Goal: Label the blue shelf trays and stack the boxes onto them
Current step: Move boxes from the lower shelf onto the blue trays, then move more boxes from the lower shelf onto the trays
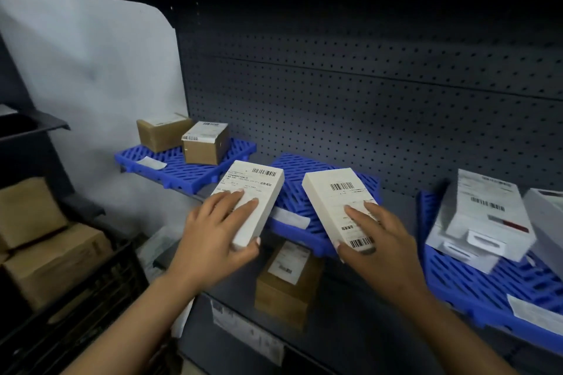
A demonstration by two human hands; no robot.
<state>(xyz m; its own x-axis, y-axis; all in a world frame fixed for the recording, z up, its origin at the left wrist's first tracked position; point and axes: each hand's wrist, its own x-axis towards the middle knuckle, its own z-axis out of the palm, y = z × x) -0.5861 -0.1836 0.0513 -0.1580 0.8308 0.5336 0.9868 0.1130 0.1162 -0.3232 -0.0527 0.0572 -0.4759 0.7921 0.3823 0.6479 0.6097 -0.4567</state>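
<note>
The left hand (217, 231) grips one white box (251, 201), fingers on its labelled top and thumb under its near end. The right hand (376, 239) grips a second white box (336, 204) the same way, above the middle blue tray (304, 169). Three blue trays show: one beyond the left hand (179, 167) carrying two brown boxes (205, 143), the middle one, and one right of the right hand (493, 289) holding several white boxes (484, 210). Each held box bears barcodes and small print too blurred to read.
</note>
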